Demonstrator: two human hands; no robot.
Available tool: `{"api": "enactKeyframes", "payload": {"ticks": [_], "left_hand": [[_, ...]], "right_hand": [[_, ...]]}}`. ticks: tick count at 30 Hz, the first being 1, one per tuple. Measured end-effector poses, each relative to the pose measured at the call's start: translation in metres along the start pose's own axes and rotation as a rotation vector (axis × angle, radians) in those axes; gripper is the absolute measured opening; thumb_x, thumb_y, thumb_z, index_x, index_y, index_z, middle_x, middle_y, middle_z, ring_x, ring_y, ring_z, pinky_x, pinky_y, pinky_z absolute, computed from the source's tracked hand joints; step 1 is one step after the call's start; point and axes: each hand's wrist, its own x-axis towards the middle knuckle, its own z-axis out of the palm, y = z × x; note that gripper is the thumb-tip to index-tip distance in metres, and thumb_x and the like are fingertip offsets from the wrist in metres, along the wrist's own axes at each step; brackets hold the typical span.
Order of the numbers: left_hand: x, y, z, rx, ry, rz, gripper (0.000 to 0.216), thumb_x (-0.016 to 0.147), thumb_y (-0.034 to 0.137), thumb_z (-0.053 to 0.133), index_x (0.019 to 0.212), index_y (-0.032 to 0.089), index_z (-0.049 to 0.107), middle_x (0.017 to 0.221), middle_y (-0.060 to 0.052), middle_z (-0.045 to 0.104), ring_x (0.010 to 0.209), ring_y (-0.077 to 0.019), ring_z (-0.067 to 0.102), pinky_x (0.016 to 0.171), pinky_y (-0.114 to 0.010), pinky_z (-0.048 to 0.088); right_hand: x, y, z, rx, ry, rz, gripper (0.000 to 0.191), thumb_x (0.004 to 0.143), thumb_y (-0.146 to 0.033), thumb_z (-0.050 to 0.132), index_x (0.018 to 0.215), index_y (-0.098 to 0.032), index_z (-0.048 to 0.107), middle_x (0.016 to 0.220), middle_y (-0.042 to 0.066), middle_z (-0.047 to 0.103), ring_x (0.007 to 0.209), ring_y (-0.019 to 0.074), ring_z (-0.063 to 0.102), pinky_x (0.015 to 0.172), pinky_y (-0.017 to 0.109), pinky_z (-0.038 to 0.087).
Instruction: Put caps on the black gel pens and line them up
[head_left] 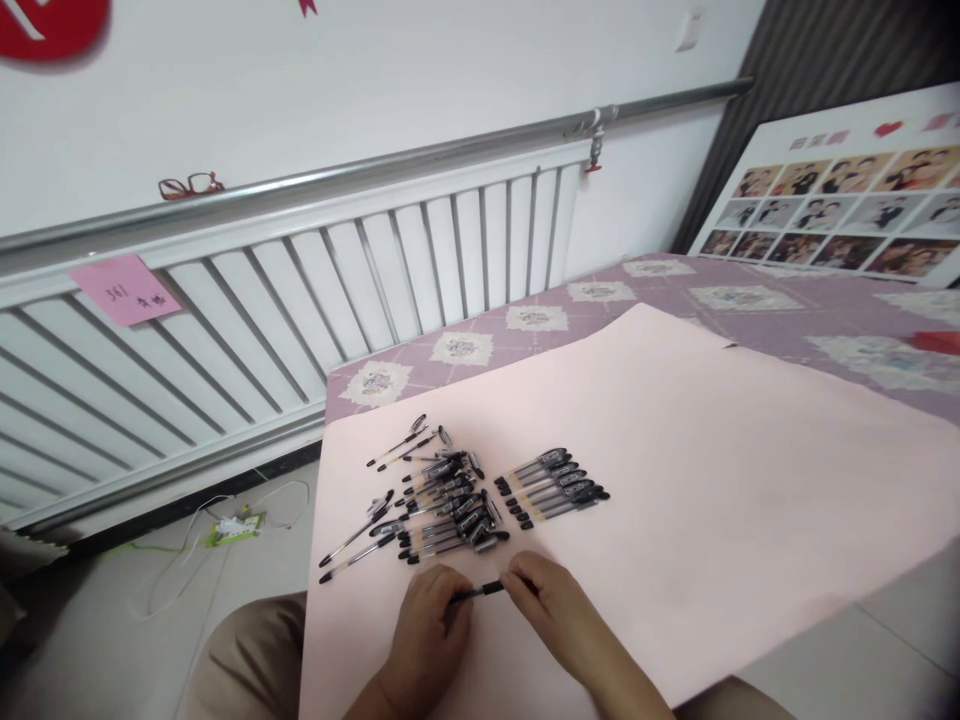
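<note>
Between my two hands is a black pen (489, 588), held level just above the pink sheet (720, 480). My left hand (433, 622) is closed around one end of it. At the other end my right hand (541, 598) pinches it, hiding the tip. Beyond my left hand lies a loose heap of black pens (450, 500), with several stray ones at its left side. To the right of the heap, a neat row of pens (551, 485) lies side by side, with small black pieces at their left ends.
A white radiator (390, 270) with a grey pipe runs behind the table. A purple patterned cloth (536, 318) shows past the sheet. Glasses (191, 186) rest on the pipe. A photo board (840, 200) leans at the right. A power strip (236, 527) lies on the floor.
</note>
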Motion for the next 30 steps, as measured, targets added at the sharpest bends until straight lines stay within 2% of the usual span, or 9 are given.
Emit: {"api": "enactKeyframes", "payload": {"ticks": [6, 10, 12, 22, 27, 30], "left_hand": [[-0.0003, 0.0016, -0.0005, 0.004, 0.000, 0.004, 0.016, 0.075, 0.009, 0.046, 0.081, 0.021, 0.055, 0.079, -0.002, 0.059, 0.076, -0.0167, 0.054, 0.070, -0.030, 0.043], [0.0001, 0.0026, -0.0008, -0.012, 0.003, -0.014, 0.016, 0.075, 0.009, 0.045, 0.081, 0.020, 0.055, 0.079, -0.003, 0.059, 0.076, -0.0168, 0.053, 0.070, -0.030, 0.043], [0.0001, 0.0020, -0.0006, -0.018, -0.004, -0.016, 0.015, 0.076, 0.010, 0.045, 0.081, 0.020, 0.055, 0.079, -0.003, 0.059, 0.076, -0.0169, 0.053, 0.070, -0.030, 0.043], [-0.0007, 0.0005, -0.0002, -0.017, 0.011, -0.008, 0.016, 0.075, 0.009, 0.046, 0.082, 0.021, 0.055, 0.079, -0.002, 0.059, 0.076, -0.0165, 0.054, 0.071, -0.030, 0.043], [-0.0001, 0.0017, -0.0008, -0.009, 0.006, -0.018, 0.016, 0.076, 0.010, 0.046, 0.082, 0.021, 0.055, 0.080, -0.002, 0.059, 0.077, -0.0166, 0.054, 0.070, -0.030, 0.043], [0.0001, 0.0017, -0.0005, -0.008, 0.006, -0.017, 0.016, 0.075, 0.010, 0.046, 0.081, 0.020, 0.055, 0.079, -0.002, 0.059, 0.076, -0.0166, 0.054, 0.070, -0.030, 0.043]], "right_hand": [[0.0024, -0.0015, -0.0004, 0.016, -0.009, 0.028, 0.035, 0.088, -0.038, 0.036, 0.060, -0.021, 0.047, 0.060, -0.002, 0.051, 0.060, 0.0145, 0.049, 0.057, 0.025, 0.035], [0.0028, -0.0002, -0.0022, 0.185, 0.004, 0.054, 0.019, 0.083, -0.036, 0.046, 0.073, -0.021, 0.053, 0.067, -0.003, 0.052, 0.064, 0.0138, 0.049, 0.058, 0.023, 0.038], [0.0024, 0.0014, -0.0015, 0.219, -0.011, 0.062, 0.016, 0.081, -0.034, 0.049, 0.073, -0.021, 0.054, 0.066, -0.003, 0.052, 0.064, 0.0138, 0.049, 0.058, 0.023, 0.039], [0.0027, 0.0010, 0.0010, 0.061, 0.026, 0.039, 0.035, 0.086, -0.039, 0.040, 0.056, -0.021, 0.043, 0.057, -0.003, 0.046, 0.057, 0.0139, 0.047, 0.054, 0.025, 0.034], [0.0010, 0.0018, -0.0002, 0.232, 0.014, 0.056, 0.013, 0.081, -0.033, 0.049, 0.081, -0.022, 0.056, 0.071, -0.002, 0.055, 0.067, 0.0143, 0.052, 0.060, 0.024, 0.040], [0.0005, 0.0022, 0.0008, 0.205, -0.002, 0.046, 0.012, 0.081, -0.030, 0.049, 0.075, -0.022, 0.055, 0.069, -0.002, 0.054, 0.066, 0.0144, 0.052, 0.060, 0.024, 0.040]]}}
